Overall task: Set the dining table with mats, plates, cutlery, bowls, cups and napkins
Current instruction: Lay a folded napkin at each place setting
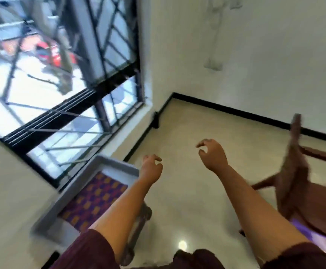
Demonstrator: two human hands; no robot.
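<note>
Both my arms reach out over the pale floor, and the picture is blurred by motion. My left hand [151, 168] hangs with loosely curled fingers and holds nothing. It is just past the far corner of a white tray [117, 168] that carries a purple and orange patterned mat [94, 200]. My right hand [212, 154] is also empty, its fingers loosely curled, left of a wooden chair [298, 183]. No plates, cutlery, bowls, cups or napkins are in view.
A large barred window [65, 94] fills the left wall above the tray. White walls with a black skirting [236, 111] meet in the corner ahead. A purple cloth [304, 232] shows under the chair at the lower right.
</note>
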